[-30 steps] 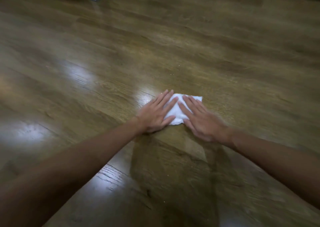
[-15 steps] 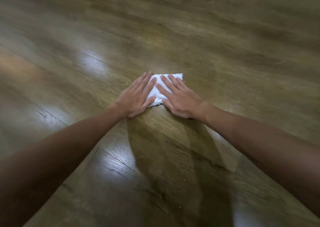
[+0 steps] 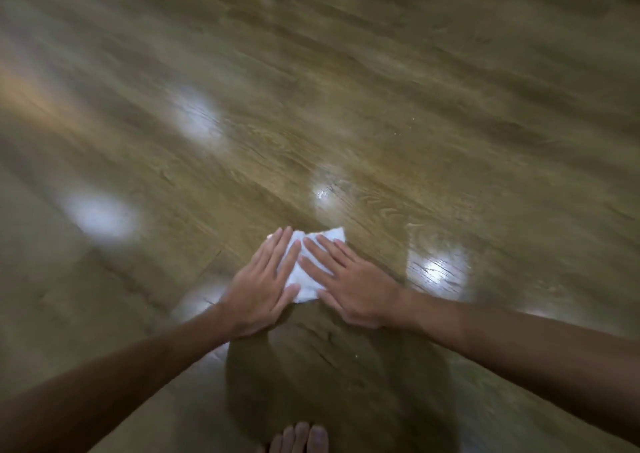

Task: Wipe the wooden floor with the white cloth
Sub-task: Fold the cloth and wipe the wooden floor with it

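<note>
The white cloth (image 3: 309,265) lies on the wooden floor (image 3: 381,123), pinned equally under the flat left hand (image 3: 263,284) and right hand (image 3: 349,284), unwiped boards beyond.

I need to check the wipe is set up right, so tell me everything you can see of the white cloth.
The white cloth is a small, soft-looking, crumpled piece, bunched or folded into a rough pad, lying flat on the wooden floor just ahead of the person. The left hand and right hand press on it with straight fingers, side by side, covering its edges. Only the middle strip and the far right corner show. No stains are visible on it.
</note>
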